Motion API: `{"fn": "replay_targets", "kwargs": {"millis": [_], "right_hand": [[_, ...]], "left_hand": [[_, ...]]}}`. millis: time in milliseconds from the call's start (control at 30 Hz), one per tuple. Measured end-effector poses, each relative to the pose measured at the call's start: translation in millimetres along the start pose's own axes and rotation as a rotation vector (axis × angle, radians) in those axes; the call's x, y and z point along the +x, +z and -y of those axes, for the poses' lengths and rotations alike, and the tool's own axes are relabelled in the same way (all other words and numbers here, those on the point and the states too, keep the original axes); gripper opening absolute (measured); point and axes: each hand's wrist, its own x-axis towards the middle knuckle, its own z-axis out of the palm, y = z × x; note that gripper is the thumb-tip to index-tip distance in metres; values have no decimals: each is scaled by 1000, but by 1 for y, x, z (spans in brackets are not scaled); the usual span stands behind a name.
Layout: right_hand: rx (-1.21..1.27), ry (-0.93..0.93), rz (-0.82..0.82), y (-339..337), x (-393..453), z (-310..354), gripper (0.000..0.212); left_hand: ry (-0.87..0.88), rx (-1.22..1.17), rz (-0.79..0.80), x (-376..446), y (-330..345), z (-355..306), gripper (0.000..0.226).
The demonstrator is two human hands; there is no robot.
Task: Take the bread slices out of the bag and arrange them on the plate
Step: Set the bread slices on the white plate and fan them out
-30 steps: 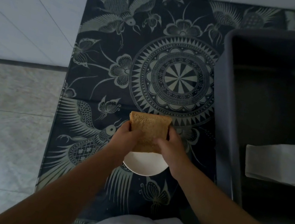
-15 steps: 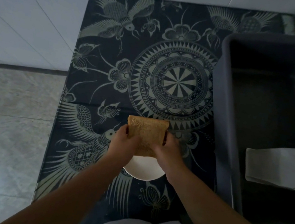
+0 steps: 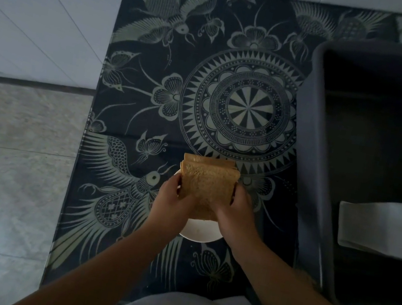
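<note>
A stack of brown bread slices (image 3: 206,185) stands over a small white plate (image 3: 201,230) on the patterned dark tablecloth. My left hand (image 3: 172,201) grips the stack's left side and my right hand (image 3: 233,212) grips its right side. The slices are fanned a little at the far top edge. Most of the plate is hidden under the bread and my hands; only its near rim shows. A white bag (image 3: 385,228) lies inside the dark bin at the right.
A large dark plastic bin (image 3: 315,151) stands along the right side of the table, close to my right hand. The tablecloth (image 3: 240,105) stretches away beyond the plate. Tiled floor (image 3: 7,145) lies off the table's left edge.
The top slices have slipped apart a little at the far edge, and both hands have shifted slightly on the stack. The stack stays over the plate.
</note>
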Motion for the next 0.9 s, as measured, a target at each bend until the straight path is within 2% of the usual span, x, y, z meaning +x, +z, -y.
{"fn": "replay_targets", "kwargs": {"millis": [200,633,767,900], "right_hand": [[-26,29,-7,-1,2,-7,65],[-6,34,38,-4,6,4,65],[-22,28,-27,-2,2,0,56],[-23,53,-45,-1,2,-1,57]], "left_hand": [[-42,106,48,6,3,2,52],[-29,90,37,9,1,-5,68],[-20,72,-4,9,2,0,63],[-15,94,-2,5,4,2,70]]}}
